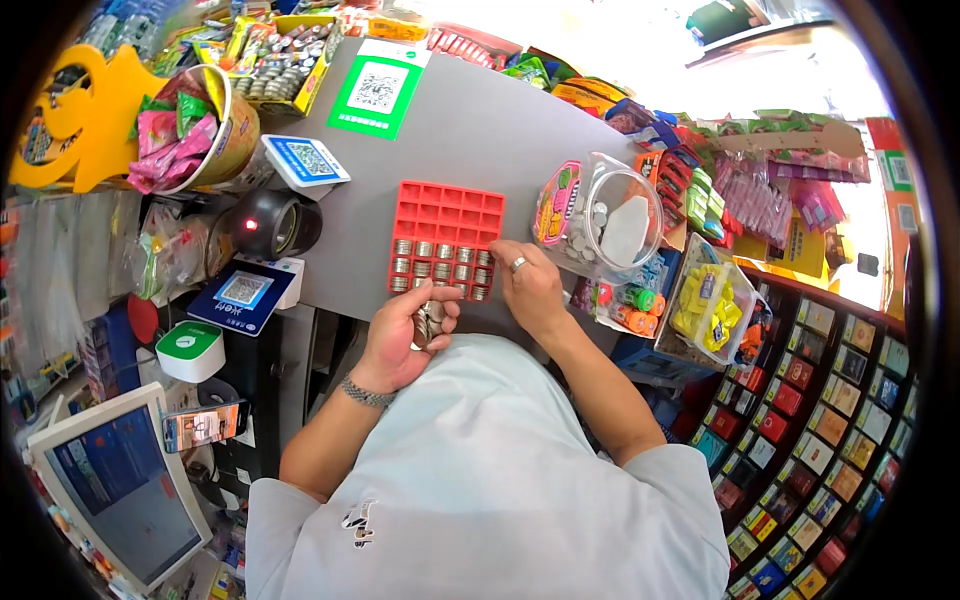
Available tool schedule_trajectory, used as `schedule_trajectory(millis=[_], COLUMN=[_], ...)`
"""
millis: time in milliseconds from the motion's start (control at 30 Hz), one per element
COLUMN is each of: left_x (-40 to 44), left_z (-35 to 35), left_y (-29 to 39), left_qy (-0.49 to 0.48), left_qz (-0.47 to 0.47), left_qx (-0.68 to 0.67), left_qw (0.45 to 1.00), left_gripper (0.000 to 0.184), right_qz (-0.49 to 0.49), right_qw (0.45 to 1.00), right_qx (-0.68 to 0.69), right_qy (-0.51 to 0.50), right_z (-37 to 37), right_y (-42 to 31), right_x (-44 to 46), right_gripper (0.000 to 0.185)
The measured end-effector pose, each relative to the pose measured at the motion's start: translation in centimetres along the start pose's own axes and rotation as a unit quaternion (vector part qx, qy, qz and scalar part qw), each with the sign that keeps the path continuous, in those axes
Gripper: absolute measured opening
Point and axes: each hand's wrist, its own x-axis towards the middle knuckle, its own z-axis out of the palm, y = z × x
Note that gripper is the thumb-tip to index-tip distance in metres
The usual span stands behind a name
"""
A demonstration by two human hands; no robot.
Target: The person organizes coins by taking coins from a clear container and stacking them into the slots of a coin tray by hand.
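Note:
A red plastic coin tray (448, 215) with square compartments lies on the grey counter in front of me. Stacks of silver coins (443, 252) fill compartments in the rows nearest me, while the far rows show bare red. My left hand (395, 345), palm up at the tray's near edge, is curled around a loose pile of coins (428, 322). At the tray's right edge is my right hand (532, 288), a ring on one finger. Its fingertips are bent together by the end coin stack; whether a coin is between them is hidden.
A clear plastic jar (625, 215) with coins inside lies to the right of the tray. Snack boxes line the counter's far and right sides. Left are a black scanner (280, 224), QR code stands (303, 160) and a monitor (125, 490). A green QR card (378, 90) lies beyond the tray.

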Motion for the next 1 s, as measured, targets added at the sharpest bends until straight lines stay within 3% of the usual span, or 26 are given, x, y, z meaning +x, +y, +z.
schedule_trajectory(millis=[100, 167, 267, 500, 767, 1000], left_x=[0.1, 0.0, -0.3, 0.1, 0.3, 0.3], left_z=[-0.1, -0.4, 0.0, -0.1, -0.4, -0.7], left_y=[0.1, -0.1, 0.0, -0.1, -0.3, -0.3], left_qy=[0.007, 0.008, 0.024, 0.025, 0.025, 0.010], left_qz=[0.007, 0.018, 0.015, 0.027, 0.021, 0.021], left_qx=[-0.005, -0.012, -0.011, -0.006, -0.011, -0.029], left_qw=[1.000, 1.000, 1.000, 0.999, 0.999, 0.999], left_gripper=[0.041, 0.040, 0.039, 0.040, 0.039, 0.039], right_qz=[-0.006, 0.053, 0.012, 0.033, -0.113, -0.120], right_qw=[0.999, 0.997, 0.998, 0.997, 0.993, 0.992], right_qx=[-0.005, 0.062, 0.047, 0.053, -0.023, -0.036], right_qy=[0.031, 0.008, -0.042, 0.033, 0.029, 0.004], right_z=[-0.2, -0.8, -0.3, 0.6, 0.4, -0.2], right_y=[-0.3, -1.4, -0.8, -0.2, 0.4, 0.2], right_x=[0.0, -0.5, -1.3, -1.8, -1.5, -1.1], right_gripper=[0.026, 0.024, 0.023, 0.019, 0.034, 0.033])
